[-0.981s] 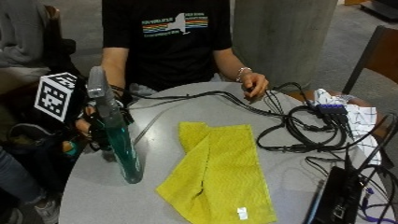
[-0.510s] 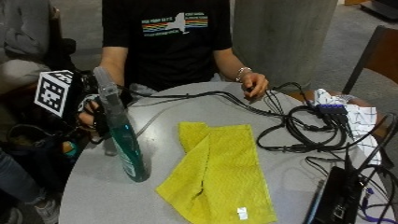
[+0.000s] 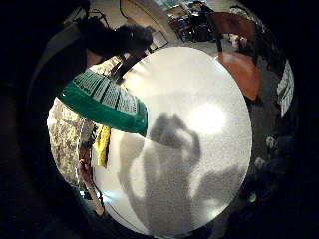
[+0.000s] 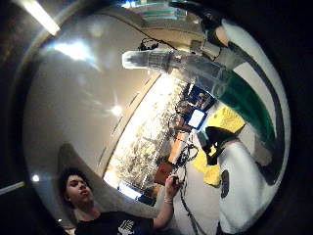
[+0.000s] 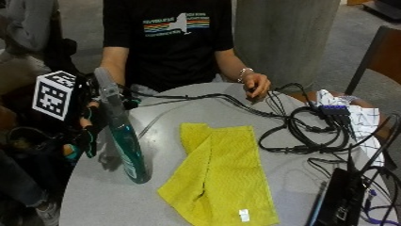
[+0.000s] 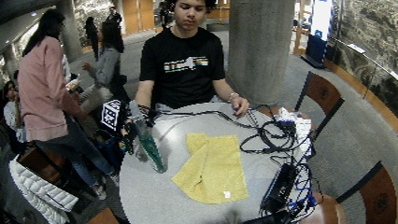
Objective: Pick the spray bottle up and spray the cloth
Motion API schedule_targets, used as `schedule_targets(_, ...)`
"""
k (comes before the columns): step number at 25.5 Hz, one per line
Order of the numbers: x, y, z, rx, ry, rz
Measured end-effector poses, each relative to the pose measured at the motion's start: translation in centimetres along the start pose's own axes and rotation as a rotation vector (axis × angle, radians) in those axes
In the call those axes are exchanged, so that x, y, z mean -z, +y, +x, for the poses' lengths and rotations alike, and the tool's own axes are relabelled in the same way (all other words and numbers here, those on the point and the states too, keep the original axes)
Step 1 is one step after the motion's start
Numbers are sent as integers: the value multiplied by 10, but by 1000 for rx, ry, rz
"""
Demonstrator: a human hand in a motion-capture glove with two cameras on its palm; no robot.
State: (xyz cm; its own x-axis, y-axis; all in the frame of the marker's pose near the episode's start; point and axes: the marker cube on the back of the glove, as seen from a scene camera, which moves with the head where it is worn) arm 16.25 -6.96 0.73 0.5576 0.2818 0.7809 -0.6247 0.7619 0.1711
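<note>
While the gloved right hand (image 5: 88, 127) wraps its fingers around the spray bottle (image 5: 122, 141), its base seems still on the worktop (image 5: 206, 103) | step: picking up | next: lift it, point the nozzle toward the yellow cloth (image 5: 222, 176) at 3 o'clock, squeeze.

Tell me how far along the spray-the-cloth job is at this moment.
Done: the gloved right hand grips the spray bottle near its top. In hand: the bottle is tilted at the table edge; whether its base has left the surface is unclear. Left: aiming the nozzle at the yellow cloth, which lies beside the bottle, and spraying; no spray shows.
</note>
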Motion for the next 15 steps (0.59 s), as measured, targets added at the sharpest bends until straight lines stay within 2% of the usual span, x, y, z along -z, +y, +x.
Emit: schedule_targets(15, -16, -19, 1, -130, -15, -120)
